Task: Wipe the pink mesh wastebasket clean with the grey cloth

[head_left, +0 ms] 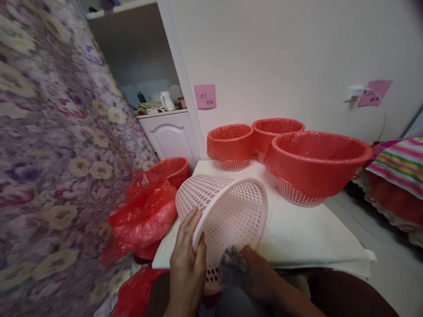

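White table (pixel 297 229), left hand (pixel 187 259) gripping tilted basket (pixel 224 207), right hand (pixel 257 273) blurred, grip unclear.

1. The left hand (pixel 187 259) is gripping the rim of a pale mesh basket (pixel 224 209) that is lying tilted on the white table (pixel 297 233).
2. The right hand (pixel 254 273) is pressing a grey wad (pixel 232 264) against the basket's rim.
3. Three red-lined baskets (pixel 313 165) are standing behind.

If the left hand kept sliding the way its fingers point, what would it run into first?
The left hand points up along the tilted pale pink perforated plastic basket it grips. Past that, probably the smaller red-lined basket on the white table, though depth is unclear.
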The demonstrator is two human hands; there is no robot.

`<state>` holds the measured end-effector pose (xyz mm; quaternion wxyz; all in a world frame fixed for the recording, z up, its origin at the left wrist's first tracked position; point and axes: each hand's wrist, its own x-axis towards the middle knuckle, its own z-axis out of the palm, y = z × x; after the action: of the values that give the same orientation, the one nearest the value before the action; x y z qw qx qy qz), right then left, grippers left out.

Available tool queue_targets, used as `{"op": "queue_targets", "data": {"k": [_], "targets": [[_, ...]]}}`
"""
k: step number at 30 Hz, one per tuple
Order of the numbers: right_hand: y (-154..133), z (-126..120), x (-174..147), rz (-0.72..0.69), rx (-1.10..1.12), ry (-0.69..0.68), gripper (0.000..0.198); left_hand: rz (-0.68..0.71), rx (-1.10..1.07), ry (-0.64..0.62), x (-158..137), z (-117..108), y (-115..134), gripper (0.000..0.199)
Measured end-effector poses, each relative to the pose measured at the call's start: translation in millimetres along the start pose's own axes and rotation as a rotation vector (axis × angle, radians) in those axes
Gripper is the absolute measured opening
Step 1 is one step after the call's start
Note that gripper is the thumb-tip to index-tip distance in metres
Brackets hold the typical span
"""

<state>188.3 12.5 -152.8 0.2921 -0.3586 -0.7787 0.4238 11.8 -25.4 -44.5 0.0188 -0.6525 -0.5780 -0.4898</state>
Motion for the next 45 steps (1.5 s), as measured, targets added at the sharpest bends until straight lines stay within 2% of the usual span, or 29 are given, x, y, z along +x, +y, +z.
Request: {"op": "queue_targets", "data": {"k": [3, 4, 5, 7, 9, 11, 13, 15, 16, 18, 21, 24, 26, 28, 31, 32, 34, 36, 38, 40, 42, 43, 45], "targets": [[-14, 15, -2, -0.102, 0.665, -0.242, 0.062, -0.016, 0.044, 0.012, -4, -2, -2, 0.043], [-17, 16, -1, -0.105, 0.817, -0.31, 0.065, -0.016, 0.07, 0.011, -4, -3, -1, 0.042], [-18, 15, 0, -0.092, 0.904, -0.362, 0.066, -0.018, 0.097, 0.008, -4, -5, 0, 0.04], [-16, 7, 3, -0.058, 0.915, -0.398, 0.061, -0.026, 0.153, 0.001, 0, -8, 3, 0.037], [-11, -7, 6, -0.074, 0.749, -0.284, 0.052, -0.017, 0.198, 0.009, 5, -12, 6, 0.036], [-4, -23, 8, -0.112, 0.412, 0.002, 0.042, 0.019, 0.227, 0.015, 9, -15, 8, 0.038], [4, -38, 10, -0.11, -0.006, 0.316, 0.044, 0.065, 0.251, 0.008, 12, -17, 7, 0.04], [10, -49, 11, -0.058, -0.345, 0.48, 0.052, 0.087, 0.262, -0.013, 11, -18, 5, 0.041], [12, -52, 11, -0.016, -0.471, 0.503, 0.056, 0.09, 0.259, -0.02, 10, -18, 4, 0.04], [14, -53, 12, 0.076, -0.64, 0.463, 0.059, 0.082, 0.228, -0.023, 8, -17, 1, 0.039], [12, -38, 11, 0.145, -0.696, 0.316, 0.058, 0.053, 0.18, -0.017, 4, -16, -1, 0.038], [6, -10, 8, 0.102, -0.487, 0.163, 0.049, 0.037, 0.163, -0.005, 2, -16, -2, 0.039], [-2, 6, 5, 0.023, -0.221, 0.066, 0.046, 0.036, 0.142, 0.018, 1, -16, -2, 0.04], [-10, 15, 4, -0.062, 0.135, -0.049, 0.051, 0.023, 0.11, 0.049, -1, -16, -3, 0.041], [-19, 17, 4, -0.111, 0.667, -0.241, 0.066, -0.024, 0.067, 0.107, -5, -9, -2, 0.038], [-20, 14, 5, -0.11, 0.759, -0.276, 0.068, -0.04, 0.052, 0.127, -7, -5, -1, 0.036], [-19, 7, 7, -0.101, 0.797, -0.287, 0.066, -0.056, 0.023, 0.166, -13, 4, 1, 0.035], [-14, -3, 10, -0.078, 0.703, -0.204, 0.061, -0.069, 0.021, 0.185, -19, 14, 4, 0.038], [-6, -15, 12, -0.041, 0.525, -0.03, 0.051, -0.078, 0.042, 0.187, -24, 19, 4, 0.043], [2, -28, 15, -0.03, 0.213, 0.216, 0.039, -0.085, 0.059, 0.179, -29, 20, 3, 0.046], [11, -40, 17, -0.004, -0.177, 0.388, 0.043, -0.079, 0.084, 0.162, -32, 16, 0, 0.046], [14, -45, 19, 0.023, -0.342, 0.424, 0.05, -0.076, 0.103, 0.148, -32, 14, -1, 0.046], [19, -48, 21, 0.092, -0.54, 0.409, 0.059, -0.063, 0.149, 0.105, -31, 8, -4, 0.049]]}}
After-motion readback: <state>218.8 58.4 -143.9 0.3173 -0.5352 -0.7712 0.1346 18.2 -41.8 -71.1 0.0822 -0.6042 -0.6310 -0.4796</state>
